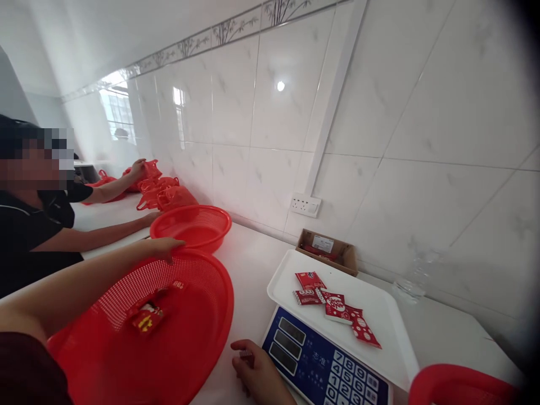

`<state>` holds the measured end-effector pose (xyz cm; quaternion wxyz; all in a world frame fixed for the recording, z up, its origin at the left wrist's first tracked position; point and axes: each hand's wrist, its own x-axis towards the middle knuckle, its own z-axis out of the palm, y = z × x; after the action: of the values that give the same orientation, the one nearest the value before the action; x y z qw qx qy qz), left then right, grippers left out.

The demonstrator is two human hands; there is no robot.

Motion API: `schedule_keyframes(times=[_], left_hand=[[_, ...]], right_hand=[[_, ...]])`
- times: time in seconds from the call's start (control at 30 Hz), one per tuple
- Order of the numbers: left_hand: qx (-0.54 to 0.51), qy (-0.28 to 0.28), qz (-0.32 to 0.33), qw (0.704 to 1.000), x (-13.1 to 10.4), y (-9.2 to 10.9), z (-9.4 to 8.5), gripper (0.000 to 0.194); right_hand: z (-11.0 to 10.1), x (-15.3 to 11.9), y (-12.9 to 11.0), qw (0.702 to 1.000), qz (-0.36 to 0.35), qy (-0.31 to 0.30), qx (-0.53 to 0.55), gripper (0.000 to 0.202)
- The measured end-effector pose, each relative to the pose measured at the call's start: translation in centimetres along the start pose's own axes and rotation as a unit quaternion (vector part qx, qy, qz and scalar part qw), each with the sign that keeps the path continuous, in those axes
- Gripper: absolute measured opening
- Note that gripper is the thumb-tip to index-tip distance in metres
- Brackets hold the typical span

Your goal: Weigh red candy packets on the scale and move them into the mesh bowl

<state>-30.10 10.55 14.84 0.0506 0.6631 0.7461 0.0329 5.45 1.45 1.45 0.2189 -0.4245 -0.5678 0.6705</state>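
Note:
My left hand [166,247] reaches across a large red plastic basket [185,337] and grips its far rim, its fingers partly hidden. The basket leans, and a few red snack packets [147,318] lie inside. Between the basket and a blue-and-white digital scale [310,357], my right hand [257,368] is curled. A small packet's patterned edge [245,354] shows between its thumb and fingers; the rest of it is hidden. Several red-and-white packets [336,306] rest on the scale's white tray [379,306].
Behind my basket stands a second red basket [219,222], near red plastic bags [177,197] that a co-worker [37,225] handles at left. A cardboard box [348,259] and a clear plastic container [411,284] sit along the wall. A red rim [455,377] shows at lower right.

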Motion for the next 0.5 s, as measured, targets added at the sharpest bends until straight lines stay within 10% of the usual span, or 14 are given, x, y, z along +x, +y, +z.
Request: schedule_keyframes(times=[0.5], left_hand=[[0.011, 0.004, 0.112, 0.994, 3.3, 6.2, 0.8, 0.048]], right_hand=[[-0.1, 0.4, 0.5, 0.999, 0.026, 0.011, -0.024, 0.041]])
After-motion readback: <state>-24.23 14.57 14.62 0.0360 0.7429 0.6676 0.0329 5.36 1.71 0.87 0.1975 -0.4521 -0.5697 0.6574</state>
